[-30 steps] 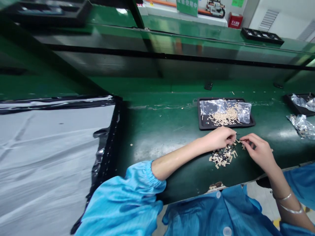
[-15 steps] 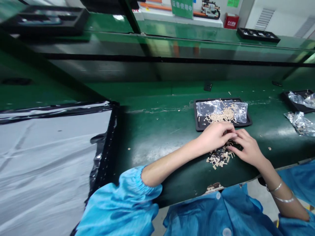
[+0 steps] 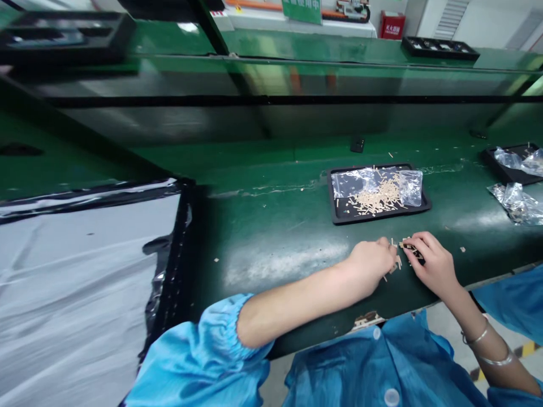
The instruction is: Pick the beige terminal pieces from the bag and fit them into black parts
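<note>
My left hand (image 3: 373, 263) is low over the green bench, with its fingers curled inward. Small beige strips (image 3: 398, 262) stick out at its fingertips, and its palm is hidden. Facing it, my right hand (image 3: 433, 264) closes its thumb and fingers around a clump of small black and beige pieces (image 3: 416, 252). A narrow gap separates the two hands. Behind them lies a shallow black tray (image 3: 354, 218) with a heap of loose beige strips (image 3: 377, 198) and clear plastic bags (image 3: 410, 188) in it.
At right are another black tray (image 3: 492, 164) and a clear bag of small parts (image 3: 520, 204). A small black part (image 3: 357, 145) lies behind the near tray. To the left is a white sheeted surface with a black edge (image 3: 173, 265). A raised green shelf (image 3: 271, 48) runs across the back.
My hands were together over a loose pile in front of the tray. Now they are apart, the left lower, with the pile's pieces gathered at both hands. The view has shifted slightly.
</note>
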`<act>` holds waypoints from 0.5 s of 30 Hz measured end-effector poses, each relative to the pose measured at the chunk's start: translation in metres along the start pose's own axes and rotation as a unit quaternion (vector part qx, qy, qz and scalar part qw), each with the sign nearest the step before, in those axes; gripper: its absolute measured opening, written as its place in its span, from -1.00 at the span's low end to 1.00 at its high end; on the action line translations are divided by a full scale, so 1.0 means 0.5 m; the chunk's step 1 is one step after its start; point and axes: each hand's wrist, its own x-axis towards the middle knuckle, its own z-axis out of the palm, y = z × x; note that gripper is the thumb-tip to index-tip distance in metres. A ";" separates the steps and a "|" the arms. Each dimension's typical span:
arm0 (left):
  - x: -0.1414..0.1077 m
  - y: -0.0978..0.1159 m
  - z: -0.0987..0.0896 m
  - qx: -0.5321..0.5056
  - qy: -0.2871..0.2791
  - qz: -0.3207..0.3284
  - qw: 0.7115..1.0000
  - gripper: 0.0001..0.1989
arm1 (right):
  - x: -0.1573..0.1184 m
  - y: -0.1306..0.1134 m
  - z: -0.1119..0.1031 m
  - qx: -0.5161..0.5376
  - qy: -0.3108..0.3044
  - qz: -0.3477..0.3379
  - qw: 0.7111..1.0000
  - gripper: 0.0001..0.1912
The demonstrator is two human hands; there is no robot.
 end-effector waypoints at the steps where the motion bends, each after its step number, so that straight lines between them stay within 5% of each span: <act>1: 0.002 -0.008 -0.002 0.001 0.014 0.003 1.000 -0.54 | -0.003 -0.011 0.001 0.009 0.002 -0.002 1.000 -0.87; 9: 0.011 -0.083 -0.021 -0.076 0.110 0.067 0.989 -0.78 | 0.027 -0.034 -0.029 0.141 0.023 0.000 0.990 -0.90; 15: 0.018 -0.112 -0.027 -0.116 0.089 0.089 0.985 -0.76 | 0.051 -0.019 -0.053 0.144 0.007 0.016 0.989 -0.91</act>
